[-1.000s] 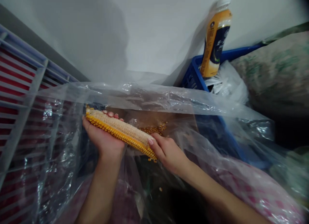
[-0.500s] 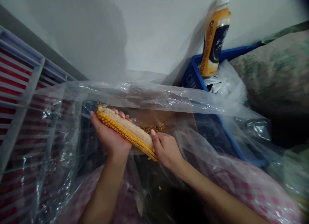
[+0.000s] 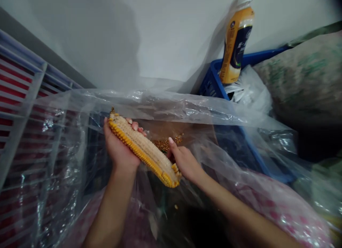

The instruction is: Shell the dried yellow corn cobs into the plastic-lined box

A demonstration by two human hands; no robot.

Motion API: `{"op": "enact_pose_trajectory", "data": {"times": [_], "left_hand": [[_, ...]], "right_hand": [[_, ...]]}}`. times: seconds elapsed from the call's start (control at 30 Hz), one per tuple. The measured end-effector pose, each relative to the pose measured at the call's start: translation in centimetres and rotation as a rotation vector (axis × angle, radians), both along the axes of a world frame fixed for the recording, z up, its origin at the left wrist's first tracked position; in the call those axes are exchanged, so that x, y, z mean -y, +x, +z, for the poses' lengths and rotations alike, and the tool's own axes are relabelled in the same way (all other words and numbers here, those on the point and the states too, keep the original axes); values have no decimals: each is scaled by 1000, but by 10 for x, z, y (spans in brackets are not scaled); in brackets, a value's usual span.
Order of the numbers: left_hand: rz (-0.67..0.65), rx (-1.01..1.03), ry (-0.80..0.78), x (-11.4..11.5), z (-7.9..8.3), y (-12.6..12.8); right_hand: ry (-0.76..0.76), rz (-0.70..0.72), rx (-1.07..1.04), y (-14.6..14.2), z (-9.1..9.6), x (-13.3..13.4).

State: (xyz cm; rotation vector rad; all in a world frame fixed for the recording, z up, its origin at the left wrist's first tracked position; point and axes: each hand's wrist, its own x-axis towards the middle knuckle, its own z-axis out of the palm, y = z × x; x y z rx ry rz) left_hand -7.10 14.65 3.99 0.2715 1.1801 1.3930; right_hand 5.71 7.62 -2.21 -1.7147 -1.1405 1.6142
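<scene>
A partly stripped corn cob [image 3: 143, 149] lies across my left hand [image 3: 120, 151], its fingers curling up behind it and its upper half mostly bare white. Yellow kernels remain along one edge and at the lower end. My right hand [image 3: 185, 163] grips that lower end, with one fingertip rising behind the cob. Loose kernels [image 3: 164, 144] lie in a small heap on a brown surface [image 3: 189, 130] just beyond the cob. A clear plastic sheet [image 3: 149, 105] runs above and around my hands.
A white slatted rack with red behind it [image 3: 21, 98] stands at the left. A blue plastic crate [image 3: 216, 82] holds an orange-labelled bottle [image 3: 235, 45] and white plastic. A patterned sack [image 3: 301, 77] is at the right, with a white wall behind. Dark space lies below my hands.
The cob has tilted steeper, its lower end swinging down and to the right. My right hand has shifted to that end, and more of the kernel heap shows.
</scene>
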Motion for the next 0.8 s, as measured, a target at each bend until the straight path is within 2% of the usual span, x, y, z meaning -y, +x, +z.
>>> {"op": "enact_pose_trajectory", "data": {"times": [0.1,0.23,0.33,0.4,0.47,0.8], "left_hand": [[53,11,-14,-1,-2,-1],[167,-49,17,-2,-5,-3],[267,-73,49,-1,-8,-2],[284,-64,45,0,-10,0],[269,-53,25,1,-11,2],[193,-68,-10,-2,-6,3]], "right_hand": [[-4,27,-5,11,4,-9],[290,-22,313,15,16,-7],[349,144,427,6,19,1],[340,255,530,-1,16,5],[339,306,625,-6,12,7],[413,289,539,-10,2,6]]}}
